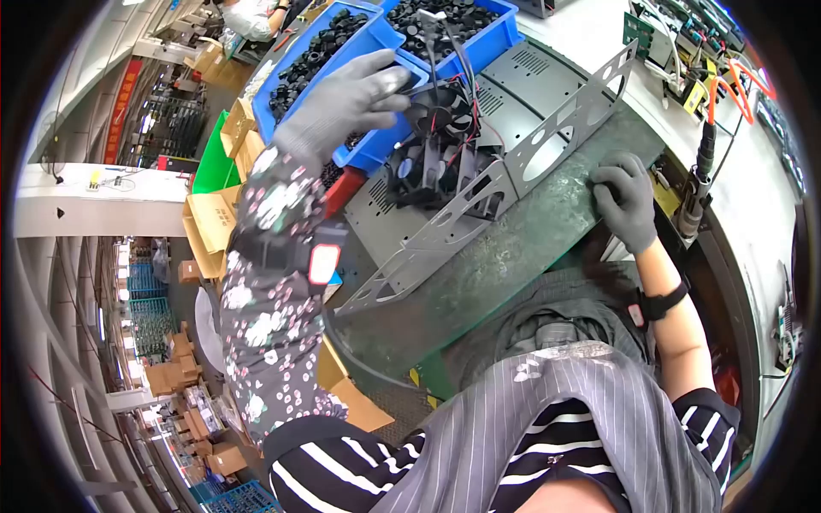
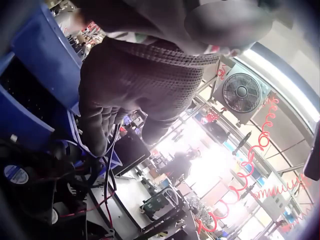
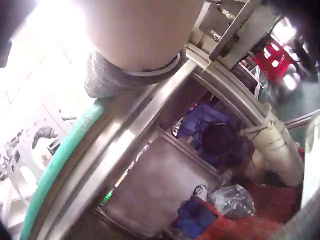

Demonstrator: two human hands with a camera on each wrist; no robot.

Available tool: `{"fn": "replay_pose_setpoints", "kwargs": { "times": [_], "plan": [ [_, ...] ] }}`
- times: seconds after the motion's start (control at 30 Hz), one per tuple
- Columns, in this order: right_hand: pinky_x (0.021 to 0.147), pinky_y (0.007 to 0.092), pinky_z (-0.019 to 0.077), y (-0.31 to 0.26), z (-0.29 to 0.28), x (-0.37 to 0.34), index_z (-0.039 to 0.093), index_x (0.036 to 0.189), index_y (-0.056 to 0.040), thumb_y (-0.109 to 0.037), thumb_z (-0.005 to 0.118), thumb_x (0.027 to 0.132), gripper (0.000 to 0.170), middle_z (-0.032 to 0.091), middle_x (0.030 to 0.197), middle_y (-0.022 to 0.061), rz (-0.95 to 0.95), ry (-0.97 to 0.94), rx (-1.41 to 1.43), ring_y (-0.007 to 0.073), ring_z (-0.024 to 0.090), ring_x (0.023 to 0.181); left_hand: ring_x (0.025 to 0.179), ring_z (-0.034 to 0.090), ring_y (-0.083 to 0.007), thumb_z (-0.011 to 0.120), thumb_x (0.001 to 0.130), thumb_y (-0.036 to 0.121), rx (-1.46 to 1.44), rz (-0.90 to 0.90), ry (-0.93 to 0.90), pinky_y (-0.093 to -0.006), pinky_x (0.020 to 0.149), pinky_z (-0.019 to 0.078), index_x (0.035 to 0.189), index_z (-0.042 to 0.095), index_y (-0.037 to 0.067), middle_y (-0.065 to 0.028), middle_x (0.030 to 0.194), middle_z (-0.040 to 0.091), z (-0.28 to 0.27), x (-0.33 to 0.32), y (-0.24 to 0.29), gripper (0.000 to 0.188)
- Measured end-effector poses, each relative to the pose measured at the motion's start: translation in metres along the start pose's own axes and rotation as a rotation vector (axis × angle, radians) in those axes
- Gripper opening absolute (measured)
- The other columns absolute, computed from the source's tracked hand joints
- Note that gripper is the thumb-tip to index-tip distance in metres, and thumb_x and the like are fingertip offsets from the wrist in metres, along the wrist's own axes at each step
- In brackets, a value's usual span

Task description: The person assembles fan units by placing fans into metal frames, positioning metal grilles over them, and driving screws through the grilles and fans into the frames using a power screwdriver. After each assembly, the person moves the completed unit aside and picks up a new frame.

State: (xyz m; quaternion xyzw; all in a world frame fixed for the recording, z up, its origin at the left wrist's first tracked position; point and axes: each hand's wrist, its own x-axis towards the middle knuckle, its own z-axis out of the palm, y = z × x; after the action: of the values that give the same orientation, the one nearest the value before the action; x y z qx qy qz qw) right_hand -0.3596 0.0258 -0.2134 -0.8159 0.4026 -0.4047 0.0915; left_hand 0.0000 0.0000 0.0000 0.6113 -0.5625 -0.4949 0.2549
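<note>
Left grey-gloved hand [image 1: 346,103] over blue plastic bin [image 1: 373,150], near black square-framed fans [image 1: 440,113]; grip open. Right grey-gloved hand [image 1: 626,202] at dark green surface [image 1: 479,278], fingers loosely curled, grip empty.

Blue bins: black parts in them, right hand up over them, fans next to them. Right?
Wrong hand. The head view shows the left hand over the blue bins; the right hand is by the table edge. Black parts in the bins and fans next to them: correct.
</note>
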Motion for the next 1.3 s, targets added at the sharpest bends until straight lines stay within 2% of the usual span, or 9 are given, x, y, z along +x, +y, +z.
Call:
{"fn": "replay_pose_setpoints", "kwargs": {
  "times": [0.1,0.17,0.27,0.3,0.43,0.57,0.63,1.07,1.3],
  "plan": [
    [0.078,0.0329,0.0463,-0.007,-0.033,-0.017,0.063,0.09,0.0018,-0.018,0.056,0.08,0.024,0.062,0.092,0.0093,0.411,-0.176,1.055,0.021,0.059,0.091,0.095,0.061,-0.0157,0.053,0.095,0.029,0.101,0.025,0.201,-0.0268,0.079,0.0497,0.137,0.044,0.003,-0.0103,0.118,0.059,-0.006,-0.04,-0.017,0.051],
    [0.076,0.0338,0.0476,0.005,-0.045,-0.025,0.064,0.096,0.0036,-0.019,0.056,0.082,0.028,0.065,0.09,0.0097,0.506,-0.61,1.302,0.0217,0.061,0.085,0.088,0.061,-0.0137,0.05,0.095,0.026,0.137,0.033,0.355,-0.0243,0.072,0.0492,0.133,0.05,0.003,-0.0083,0.108,0.062,-0.006,-0.076,-0.043,0.044],
    [0.082,0.0347,0.0491,0.032,0.004,-0.066,0.065,0.108,0.0034,-0.026,0.058,0.084,0.038,0.067,0.1,0.0155,0.667,-1.036,0.815,0.0262,0.064,0.091,0.083,0.06,-0.0111,0.049,0.096,0.017,0.119,0.002,0.647,-0.022,0.066,0.0451,0.126,0.056,0.005,-0.0053,0.102,0.062,0.015,-0.125,-0.097,0.033],
    [0.08,0.0327,0.049,0.046,0.037,-0.085,0.065,0.108,0.0016,-0.028,0.06,0.084,0.039,0.068,0.095,0.0142,0.594,-1.03,0.527,0.0259,0.064,0.09,0.079,0.059,-0.0101,0.049,0.094,0.012,0.125,0.026,0.728,-0.024,0.065,0.0461,0.123,0.058,0.004,-0.0058,0.098,0.063,0.021,-0.139,-0.121,0.031],
    [0.085,0.032,0.0476,0.091,0.128,-0.127,0.064,0.111,0.0005,-0.028,0.061,0.085,0.039,0.067,0.101,0.0139,0.741,-0.649,0.59,0.0254,0.062,0.096,0.078,0.051,-0.0105,0.045,0.092,0.001,0.013,0.033,0.964,-0.025,0.069,0.0444,0.12,0.055,0.002,-0.0063,0.097,0.056,0.082,-0.185,-0.194,0.029],
    [0.086,0.0323,0.0469,0.129,0.15,-0.101,0.064,0.112,0.0005,-0.029,0.06,0.085,0.04,0.067,0.103,0.0142,0.692,-0.697,0.571,0.0257,0.062,0.097,0.111,0.052,-0.0343,0.056,0.086,0.018,0.925,-0.068,0.748,-0.045,0.095,0.0423,0.12,0.055,0.003,-0.0175,0.119,0.054,0.127,-0.196,-0.227,0.038],
    [0.087,0.0324,0.0466,0.143,0.16,-0.102,0.064,0.113,0.0004,-0.029,0.06,0.086,0.04,0.067,0.104,0.0143,0.695,-0.769,0.564,0.0258,0.061,0.098,0.115,0.049,-0.0372,0.05,0.089,0.028,1.008,-0.049,0.676,-0.0486,0.097,0.039,0.12,0.056,0.003,-0.0174,0.12,0.053,0.134,-0.189,-0.22,0.04],
    [0.091,0.0333,0.0446,0.15,0.204,-0.124,0.062,0.115,0.0004,-0.029,0.059,0.087,0.041,0.065,0.108,0.0152,0.711,-1.325,0.647,0.0265,0.059,0.103,0.116,0.045,-0.0346,0.047,0.094,0.034,1.039,-0.093,0.496,-0.0519,0.094,0.0374,0.096,0.06,0.009,-0.0092,0.119,0.053,0.133,-0.197,-0.221,0.029],
    [0.093,0.0338,0.0436,0.14,0.183,-0.111,0.062,0.117,0.0003,-0.029,0.058,0.087,0.042,0.065,0.111,0.0157,0.72,-1.315,0.594,0.0269,0.058,0.105,0.114,0.045,-0.035,0.048,0.093,0.036,1.027,-0.054,0.536,-0.05,0.092,0.0378,0.096,0.061,0.015,-0.008,0.117,0.051,0.128,-0.181,-0.216,0.025]
  ]
}}
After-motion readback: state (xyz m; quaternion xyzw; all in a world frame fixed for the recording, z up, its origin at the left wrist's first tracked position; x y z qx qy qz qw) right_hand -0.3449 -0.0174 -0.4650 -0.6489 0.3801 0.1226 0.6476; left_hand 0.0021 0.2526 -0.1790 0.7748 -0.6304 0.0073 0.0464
